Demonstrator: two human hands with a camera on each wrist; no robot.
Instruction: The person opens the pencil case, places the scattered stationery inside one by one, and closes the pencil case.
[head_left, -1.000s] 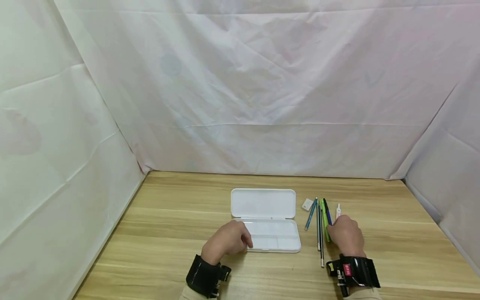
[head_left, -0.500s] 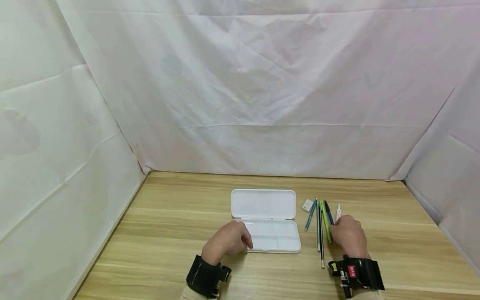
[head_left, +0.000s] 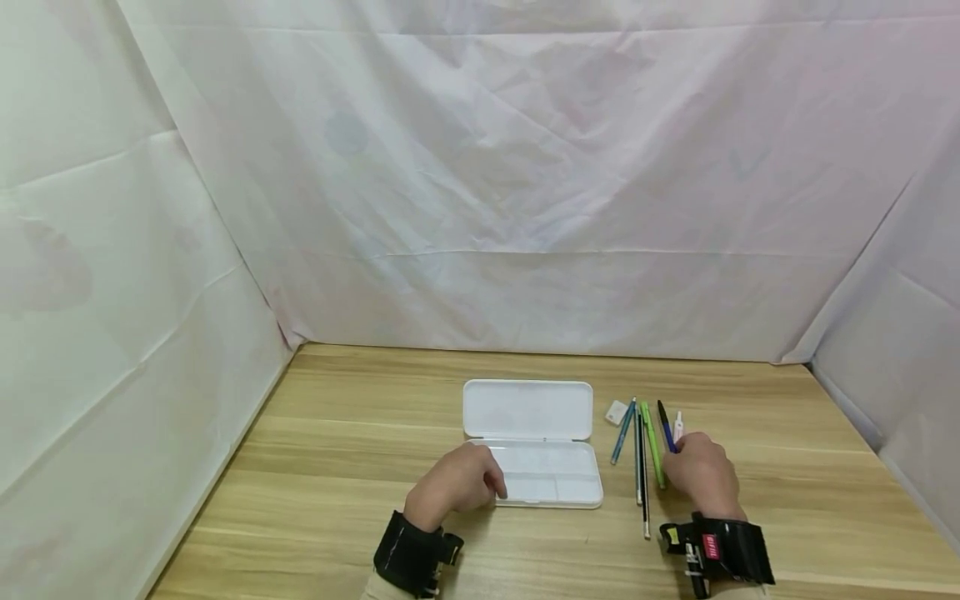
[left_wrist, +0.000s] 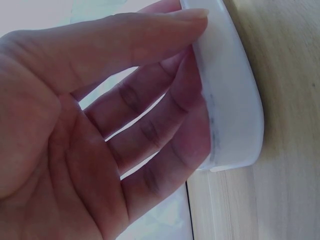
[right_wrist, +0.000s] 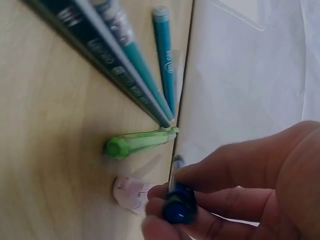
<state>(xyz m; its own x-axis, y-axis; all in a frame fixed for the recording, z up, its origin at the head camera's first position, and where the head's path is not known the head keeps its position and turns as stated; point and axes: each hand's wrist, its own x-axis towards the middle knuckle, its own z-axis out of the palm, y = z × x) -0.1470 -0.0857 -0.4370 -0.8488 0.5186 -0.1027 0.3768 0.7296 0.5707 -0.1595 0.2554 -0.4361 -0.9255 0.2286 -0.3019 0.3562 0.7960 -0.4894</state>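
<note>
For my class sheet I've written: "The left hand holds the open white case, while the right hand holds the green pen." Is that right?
Not quite: the pen is wrong. The right hand holds the blue pen, as the right wrist view shows; the green pen lies on the table. The left hand does hold the open white case.

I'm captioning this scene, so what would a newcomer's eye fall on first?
Probably the white case, lying open on the wooden table with the left hand gripping it at its left side. Next, the bright green pen, just left of the right hand. Then the dark blue pen pinched in that right hand.
</note>
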